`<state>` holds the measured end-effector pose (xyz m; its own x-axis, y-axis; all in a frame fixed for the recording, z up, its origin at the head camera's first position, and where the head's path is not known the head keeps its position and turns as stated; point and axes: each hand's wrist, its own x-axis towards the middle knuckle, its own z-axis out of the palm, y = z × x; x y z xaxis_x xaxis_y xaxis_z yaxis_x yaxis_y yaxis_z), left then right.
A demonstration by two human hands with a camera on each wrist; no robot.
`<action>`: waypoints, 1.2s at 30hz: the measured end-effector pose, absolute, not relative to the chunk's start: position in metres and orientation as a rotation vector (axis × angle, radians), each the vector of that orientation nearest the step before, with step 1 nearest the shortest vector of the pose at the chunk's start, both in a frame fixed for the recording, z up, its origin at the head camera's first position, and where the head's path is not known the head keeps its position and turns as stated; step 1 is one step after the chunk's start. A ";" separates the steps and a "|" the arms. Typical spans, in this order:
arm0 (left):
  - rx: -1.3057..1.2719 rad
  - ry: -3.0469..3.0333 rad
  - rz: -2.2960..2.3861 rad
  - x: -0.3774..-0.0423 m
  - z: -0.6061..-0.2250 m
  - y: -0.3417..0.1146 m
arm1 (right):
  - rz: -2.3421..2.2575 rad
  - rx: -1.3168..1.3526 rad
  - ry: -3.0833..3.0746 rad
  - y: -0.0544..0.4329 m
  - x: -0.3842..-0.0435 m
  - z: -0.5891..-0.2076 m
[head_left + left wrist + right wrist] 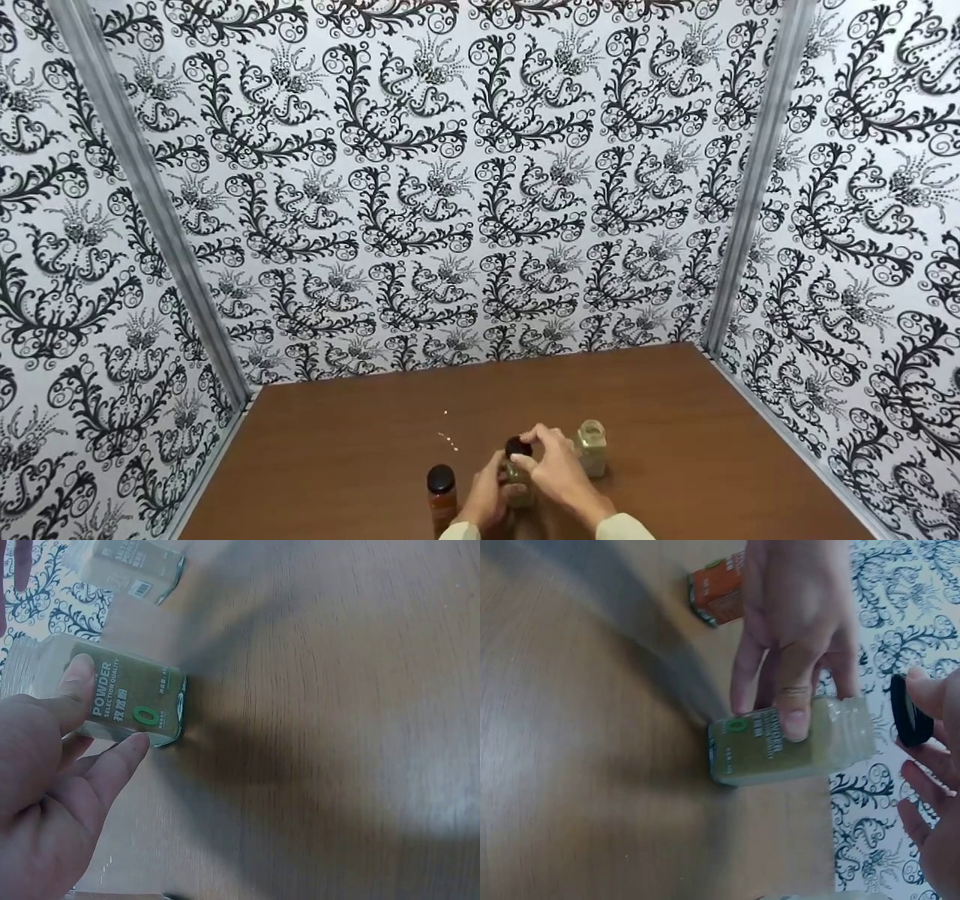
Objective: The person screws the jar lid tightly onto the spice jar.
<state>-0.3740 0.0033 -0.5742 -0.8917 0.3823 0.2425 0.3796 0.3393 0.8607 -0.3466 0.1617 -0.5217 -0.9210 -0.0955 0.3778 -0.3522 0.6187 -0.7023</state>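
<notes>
My left hand point(486, 493) grips a clear spice jar point(135, 701) of greenish-brown powder around its sides. The jar stands upright on the table, and its label reads "POWDER" in the left wrist view. A black cap point(907, 712) is pinched between the thumb and fingers of my right hand point(555, 469). In the right wrist view, a gap separates that cap from the jar's bare threaded neck point(853, 727). Right of my hands stands a second, uncapped jar point(592, 454) of pale powder.
Left of my left hand stands a jar of orange-red contents point(442, 502) with a black lid. Small white bits point(448, 437) lie on the brown table point(337, 450) farther back. Patterned panels point(420, 187) enclose the table's back and sides.
</notes>
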 end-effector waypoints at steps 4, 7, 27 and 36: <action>0.741 2.530 1.691 -0.374 -0.574 0.003 | 1.091 0.380 -2.532 0.160 -0.349 -0.530; 0.745 2.476 1.741 -0.373 -0.575 0.003 | 1.044 0.391 -2.528 0.161 -0.349 -0.535; 0.945 2.790 1.531 -0.370 -0.576 -0.001 | 0.787 0.531 -2.737 0.161 -0.348 -0.531; 0.877 2.754 1.544 -0.370 -0.575 0.000 | 0.508 0.609 -2.775 0.161 -0.349 -0.523</action>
